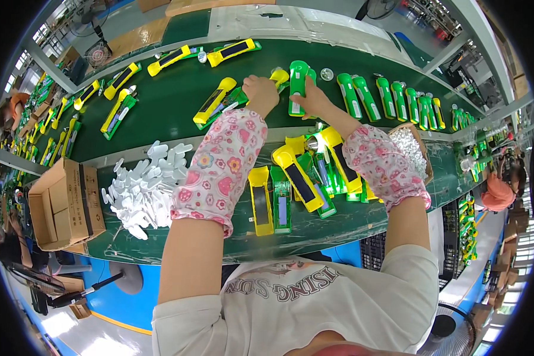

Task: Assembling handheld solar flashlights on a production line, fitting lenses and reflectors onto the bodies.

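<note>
On the green belt, my right hand (pixel 315 102) grips an upright green flashlight housing (pixel 298 88), its thumb along the lower edge. Just left of it my left hand (pixel 261 94) has curled fingers closed at a yellow flashlight housing (pixel 280 76), mostly hidden behind the hand. To its left lies a yellow housing with a dark panel (pixel 215 102) over a green half. Nearer me on the bench are a yellow housing (pixel 260 202), an opened green housing (pixel 282 202) with a lilac cell inside, and several more yellow and green housings beneath my right forearm.
White plastic pieces (pixel 151 190) lie heaped left of my left forearm, beside a cardboard box (pixel 68 204). Another box (pixel 409 148) holds small whitish parts. More flashlights line the belt on both sides; a round clear lens (pixel 326 74) lies near my right hand.
</note>
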Motion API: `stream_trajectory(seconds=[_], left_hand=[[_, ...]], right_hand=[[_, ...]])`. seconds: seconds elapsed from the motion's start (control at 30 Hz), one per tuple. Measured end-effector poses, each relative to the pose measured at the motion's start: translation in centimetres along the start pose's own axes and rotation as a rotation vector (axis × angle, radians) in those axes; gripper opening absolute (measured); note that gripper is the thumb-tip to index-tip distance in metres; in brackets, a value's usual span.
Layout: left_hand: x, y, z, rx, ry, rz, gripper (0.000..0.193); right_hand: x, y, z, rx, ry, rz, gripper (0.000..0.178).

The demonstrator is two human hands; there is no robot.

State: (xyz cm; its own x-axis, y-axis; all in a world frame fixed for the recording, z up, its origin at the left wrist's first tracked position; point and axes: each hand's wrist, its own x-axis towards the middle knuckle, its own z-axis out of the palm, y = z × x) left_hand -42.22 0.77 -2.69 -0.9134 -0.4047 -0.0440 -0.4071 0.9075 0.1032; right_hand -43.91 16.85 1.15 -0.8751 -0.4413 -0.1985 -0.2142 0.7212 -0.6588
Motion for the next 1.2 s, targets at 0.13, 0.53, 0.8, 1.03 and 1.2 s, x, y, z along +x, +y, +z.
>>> stream_trajectory(seconds=[0.13, 0.53, 0.8, 1.03, 1.2], left_hand=[[-1.1, -2.6, -3.7, -0.292, -0.061, -0.075, 0.075], [-10.9, -22.1, -10.1, -1.438, -0.356, -0.138, 0.056], [-24.0, -28.9, -9.3, -2.103, -0.172, -0.242, 0.042], [-28.9, -25.8, -7.4, -2.404, -0.120, -0.196, 0.062], [-30.3, -24.3, -4.0, -2.854, -0.260, 0.113, 0.050]], right_hand=[[0.3, 1.0, 1.0, 0.056, 0.017, 0.010, 0.090], [-0.5, -4.2, 5.8, -0.955, 0.198, -0.500, 0.042], [-4.1, -13.6, 21.9, -0.426, -0.007, -1.122, 0.017], [-2.2, -13.1, 22.3, -0.156, -0.231, -0.846, 0.022], [-8.8, -13.9, 16.1, 0.128, -0.447, -0.653, 0.021]])
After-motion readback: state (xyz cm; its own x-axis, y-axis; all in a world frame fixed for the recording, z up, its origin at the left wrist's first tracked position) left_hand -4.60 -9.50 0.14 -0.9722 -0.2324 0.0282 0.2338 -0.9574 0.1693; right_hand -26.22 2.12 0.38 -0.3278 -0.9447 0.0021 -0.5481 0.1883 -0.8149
